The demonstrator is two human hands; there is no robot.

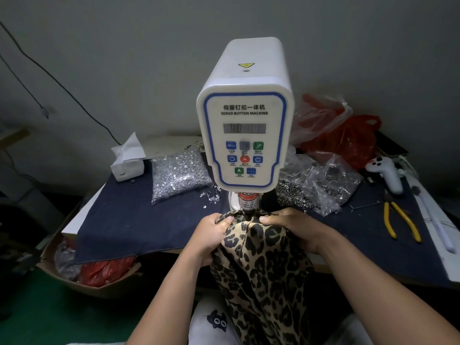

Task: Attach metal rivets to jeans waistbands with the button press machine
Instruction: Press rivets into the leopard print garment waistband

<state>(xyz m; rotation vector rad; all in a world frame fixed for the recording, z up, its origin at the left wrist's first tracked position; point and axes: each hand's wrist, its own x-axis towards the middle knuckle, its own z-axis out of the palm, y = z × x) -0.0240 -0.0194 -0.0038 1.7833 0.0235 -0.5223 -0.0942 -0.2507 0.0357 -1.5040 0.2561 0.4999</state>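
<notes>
Pinching the waistband (pixel 245 220) under the press (pixel 245 135) — fingers (pixel 267 219) either side.

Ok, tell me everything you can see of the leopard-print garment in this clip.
The leopard-print garment is tan fabric with black and brown spots, looking like sturdy woven cloth. It hangs from the table edge toward the person's lap. Its top edge is bunched under the button machine's press head. The left hand grips the edge on one side, the right hand on the other, thumbs on top near the press point.
</notes>
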